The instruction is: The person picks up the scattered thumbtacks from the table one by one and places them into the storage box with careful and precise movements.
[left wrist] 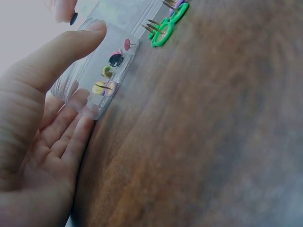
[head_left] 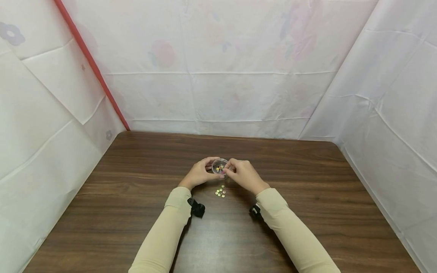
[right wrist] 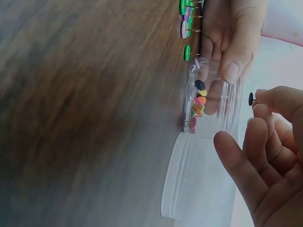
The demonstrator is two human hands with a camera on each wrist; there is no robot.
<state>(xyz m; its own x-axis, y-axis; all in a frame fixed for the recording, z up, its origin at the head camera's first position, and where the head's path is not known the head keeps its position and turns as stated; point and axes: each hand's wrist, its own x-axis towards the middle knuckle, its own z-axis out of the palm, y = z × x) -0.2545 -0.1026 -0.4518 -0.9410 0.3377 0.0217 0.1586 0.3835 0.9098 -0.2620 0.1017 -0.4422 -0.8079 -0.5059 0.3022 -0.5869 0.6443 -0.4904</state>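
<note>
My left hand [head_left: 199, 173] holds a small clear plastic jar [right wrist: 227, 111] on the table, thumb on one side and fingers round the other. Several colourful thumbtacks [left wrist: 115, 59] lie in the bottom of the jar, among them black, yellow, orange and pink ones. Right above its open mouth, my right hand [head_left: 244, 175] pinches a black thumbtack [right wrist: 251, 99] between thumb and finger. On the near side of the jar, a small group of thumbtacks [head_left: 220, 190] lies on the wood; in the wrist views these are green and purple, with their pins pointing up.
A clear, whitish round plastic piece [right wrist: 174, 179] stands beside the jar in the right wrist view. The brown wooden table [head_left: 136, 212] reaches to white patterned curtains [head_left: 218, 94] at the back and both sides. Each wrist wears a black camera [head_left: 197, 208].
</note>
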